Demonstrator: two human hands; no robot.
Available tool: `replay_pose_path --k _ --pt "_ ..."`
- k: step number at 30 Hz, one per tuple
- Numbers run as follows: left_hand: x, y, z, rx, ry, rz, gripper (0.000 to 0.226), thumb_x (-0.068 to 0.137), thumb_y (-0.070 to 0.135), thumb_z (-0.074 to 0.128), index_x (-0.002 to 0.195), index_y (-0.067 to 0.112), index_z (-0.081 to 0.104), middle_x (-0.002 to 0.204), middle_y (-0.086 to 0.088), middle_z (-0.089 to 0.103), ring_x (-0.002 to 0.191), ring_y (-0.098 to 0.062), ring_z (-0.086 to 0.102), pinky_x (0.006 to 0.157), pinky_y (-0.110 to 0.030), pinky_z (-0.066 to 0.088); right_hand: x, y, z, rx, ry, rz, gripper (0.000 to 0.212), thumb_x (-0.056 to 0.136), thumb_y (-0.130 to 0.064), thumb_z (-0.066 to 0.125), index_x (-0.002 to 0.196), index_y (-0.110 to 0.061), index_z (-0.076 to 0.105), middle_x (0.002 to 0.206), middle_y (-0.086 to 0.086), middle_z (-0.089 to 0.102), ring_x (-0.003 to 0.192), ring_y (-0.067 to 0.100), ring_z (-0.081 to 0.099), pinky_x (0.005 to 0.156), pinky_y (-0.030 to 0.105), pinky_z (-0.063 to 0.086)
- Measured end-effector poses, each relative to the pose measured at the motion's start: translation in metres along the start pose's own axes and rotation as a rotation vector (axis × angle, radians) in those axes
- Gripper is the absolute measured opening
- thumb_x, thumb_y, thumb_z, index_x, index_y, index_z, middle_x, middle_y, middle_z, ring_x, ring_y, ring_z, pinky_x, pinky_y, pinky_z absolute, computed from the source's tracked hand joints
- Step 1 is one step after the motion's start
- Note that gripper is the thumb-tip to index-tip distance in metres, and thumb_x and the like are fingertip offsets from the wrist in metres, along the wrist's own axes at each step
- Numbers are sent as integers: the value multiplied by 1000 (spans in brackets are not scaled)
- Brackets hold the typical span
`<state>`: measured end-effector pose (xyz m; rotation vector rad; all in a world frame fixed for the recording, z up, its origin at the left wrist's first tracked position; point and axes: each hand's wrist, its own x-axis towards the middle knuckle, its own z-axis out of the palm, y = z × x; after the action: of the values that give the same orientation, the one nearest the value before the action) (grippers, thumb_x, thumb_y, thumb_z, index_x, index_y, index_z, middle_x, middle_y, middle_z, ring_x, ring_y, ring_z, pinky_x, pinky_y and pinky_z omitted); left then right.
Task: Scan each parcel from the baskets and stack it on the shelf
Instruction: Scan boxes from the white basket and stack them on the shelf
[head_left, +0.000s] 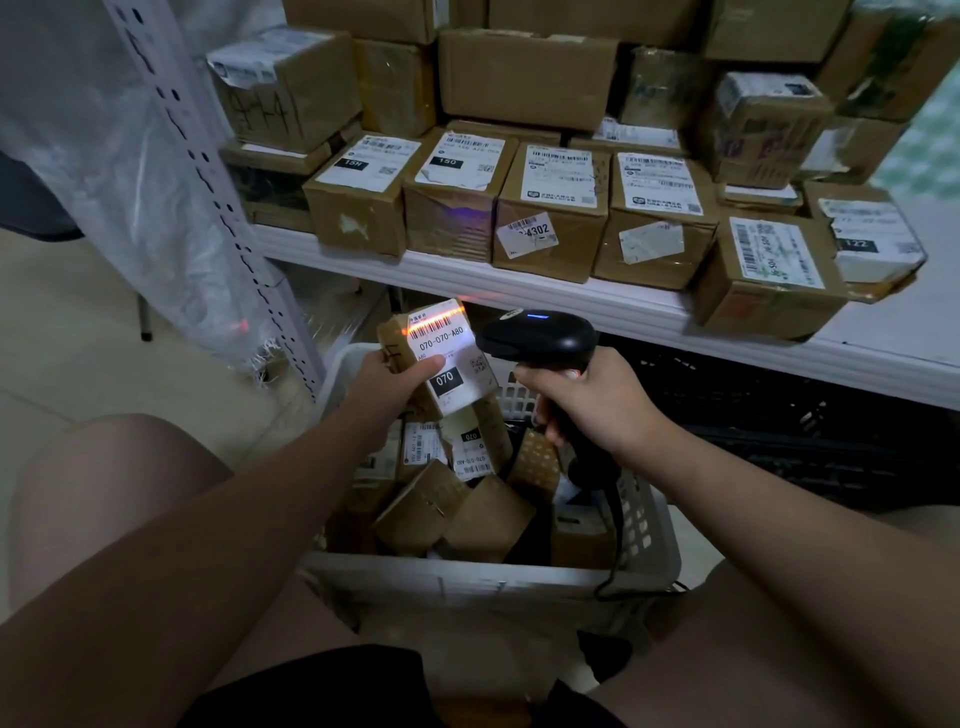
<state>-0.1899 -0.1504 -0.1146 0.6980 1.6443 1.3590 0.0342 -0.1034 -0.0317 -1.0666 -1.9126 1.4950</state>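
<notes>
My left hand (387, 384) grips a small cardboard parcel (457, 343) with a white label reading 070, held up above the white basket (467, 579). My right hand (597, 402) grips the handle of a black barcode scanner (540, 338), its head pointing left at the parcel. An orange scan line lies across the barcode at the top of the label. The basket between my knees holds several more small cardboard parcels (452, 509). The white shelf (597, 306) just beyond carries rows of stacked labelled boxes (550, 213).
A perforated white shelf upright (223, 208) stands at the left, with plastic sheeting (93, 145) behind it. A dark crate (779, 415) sits under the shelf at the right. The scanner's cable (618, 540) hangs over the basket's right wall. Tiled floor lies at the left.
</notes>
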Motion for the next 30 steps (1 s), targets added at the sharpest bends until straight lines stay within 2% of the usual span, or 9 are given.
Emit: replay_pose_path --k 4,8,12,15,17,20,23,26,30 --pt "-7 10 5 -2 -11 30 32 88 20 67 119 13 60 108 -9 71 91 -23 71 78 -43 58 0 -1 -2 25 -46 -23 10 91 -19 67 97 -11 67 60 11 63 47 20 58 48 29 50" --pt "-24 28 11 -142 122 147 26 92 23 62 116 23 52 105 -3 70 82 -14 72 62 -31 57 7 -8 -10 85 6 -62 3 87 -15 71 85 -14 68 62 4 64 51 16 59 54 30 48" --pt "-34 73 7 -196 184 279 33 97 26 54 124 26 35 99 1 65 72 -6 71 55 -21 54 25 -36 -25 130 56 -109 21 82 -21 75 100 -29 69 95 -2 74 93 15 69 81 32 52" --pt "-20 123 -2 -179 192 359 31 97 31 53 123 28 37 108 0 65 82 -9 71 62 -25 55 47 -66 -25 183 3 -134 24 83 -28 74 105 -36 68 108 -6 72 107 14 65 97 39 49" --pt "-8 148 -6 -162 186 374 32 97 35 52 125 25 40 115 0 63 90 -12 68 70 -28 55 65 -84 -17 363 -58 -128 25 87 -21 69 111 -29 66 110 -3 73 107 17 67 94 44 54" --pt "8 174 -17 81 264 407 45 96 50 46 132 23 47 133 3 41 94 -5 56 81 -20 47 93 -109 0 551 -81 -104 21 90 -12 64 110 -18 66 105 3 74 103 21 69 88 44 57" --pt "19 190 -31 341 248 442 92 75 77 52 146 21 35 140 -4 45 117 -16 54 104 -36 43 116 -124 16 530 -68 -53 23 90 -15 67 113 -14 66 105 4 74 100 20 70 86 41 58" --pt "25 197 -42 517 169 496 106 74 51 75 152 17 11 141 -2 45 127 -16 46 99 -25 37 133 -129 28 519 -26 -20 25 89 -16 68 114 -12 66 110 8 72 105 23 68 85 37 59" --pt "32 196 -49 789 223 602 92 69 49 79 144 26 32 137 -5 32 122 -18 44 94 -20 32 146 -137 32 537 -24 27 7 90 -18 68 96 -16 69 96 5 74 101 24 70 90 39 57"
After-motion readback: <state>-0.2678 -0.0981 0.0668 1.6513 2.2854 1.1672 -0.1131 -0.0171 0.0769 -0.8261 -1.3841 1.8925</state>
